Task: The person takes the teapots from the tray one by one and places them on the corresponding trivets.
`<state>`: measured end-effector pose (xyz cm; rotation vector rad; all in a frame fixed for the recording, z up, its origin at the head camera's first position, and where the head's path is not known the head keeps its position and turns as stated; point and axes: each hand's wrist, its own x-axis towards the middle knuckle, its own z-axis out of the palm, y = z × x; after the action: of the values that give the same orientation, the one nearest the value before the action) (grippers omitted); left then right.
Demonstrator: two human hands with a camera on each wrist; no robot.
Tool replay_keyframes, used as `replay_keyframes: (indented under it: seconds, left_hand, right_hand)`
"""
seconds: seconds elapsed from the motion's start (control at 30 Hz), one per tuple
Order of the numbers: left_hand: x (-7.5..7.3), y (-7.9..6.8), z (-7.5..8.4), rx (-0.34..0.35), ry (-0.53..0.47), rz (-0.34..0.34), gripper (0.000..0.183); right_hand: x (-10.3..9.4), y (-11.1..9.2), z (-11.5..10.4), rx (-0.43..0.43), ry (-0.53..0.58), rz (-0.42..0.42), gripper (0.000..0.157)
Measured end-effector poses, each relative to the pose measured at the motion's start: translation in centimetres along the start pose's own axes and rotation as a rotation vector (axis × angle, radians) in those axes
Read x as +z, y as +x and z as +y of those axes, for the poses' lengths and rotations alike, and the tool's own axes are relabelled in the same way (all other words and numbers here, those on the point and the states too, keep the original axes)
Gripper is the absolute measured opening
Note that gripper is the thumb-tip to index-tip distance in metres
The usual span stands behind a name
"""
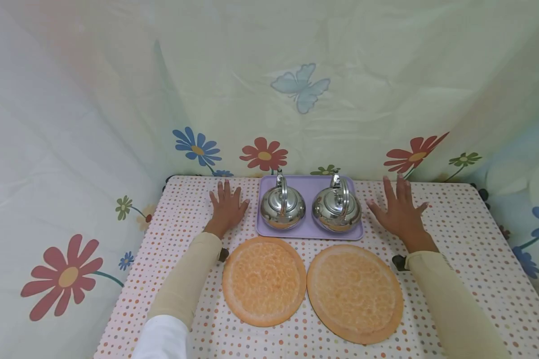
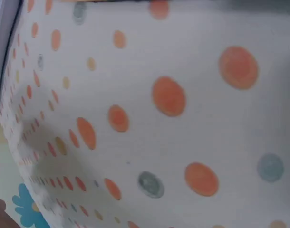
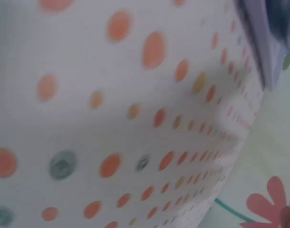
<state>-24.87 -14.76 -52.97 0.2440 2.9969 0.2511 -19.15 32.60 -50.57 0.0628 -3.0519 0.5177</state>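
Two shiny metal teapots stand side by side on a lilac tray (image 1: 308, 181), the left teapot (image 1: 282, 209) and the right teapot (image 1: 334, 212) with their arched handles raised. To the left of the tray, my left hand (image 1: 226, 208) is spread over the dotted cloth, fingers pointing to the far edge. My right hand (image 1: 400, 214) is spread likewise beyond the tray's right side. Neither hand holds anything. Part of the tray's edge (image 2: 3, 42) shows in the left wrist view, and its other side (image 3: 264, 47) in the right wrist view.
In front of the tray lie two round, flat, orange-brown mats, the left mat (image 1: 264, 281) and the larger right mat (image 1: 355, 294), side by side. A dotted tablecloth (image 1: 467, 249) covers the table. Behind it hangs a pale curtain (image 1: 364, 99) printed with flowers and a butterfly.
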Motion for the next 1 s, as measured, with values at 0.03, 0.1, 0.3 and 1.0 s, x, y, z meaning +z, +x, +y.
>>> replay_keyframes:
  seconds: [0.03,0.1,0.3,1.0]
  left_hand:
    - [0.0,0.1,0.0,0.009,-0.012,0.019,0.061]
    - [-0.2,0.1,0.0,0.033,-0.041,0.071,0.053]
    - [-0.8,0.0,0.7,0.059,-0.168,0.151,0.04]
    - [-1.3,0.4,3.1,-0.04,-0.555,0.053,0.035]
  right_hand:
    - [-0.1,0.1,-0.2,-0.01,-0.002,0.016,0.09]
    - [-0.3,0.3,-0.6,-0.026,0.004,0.045,0.092]
    - [-1.3,0.5,-2.4,-0.083,0.072,0.153,0.089]
    - [-4.2,-0.4,-9.0,-0.268,0.285,0.339,0.081]
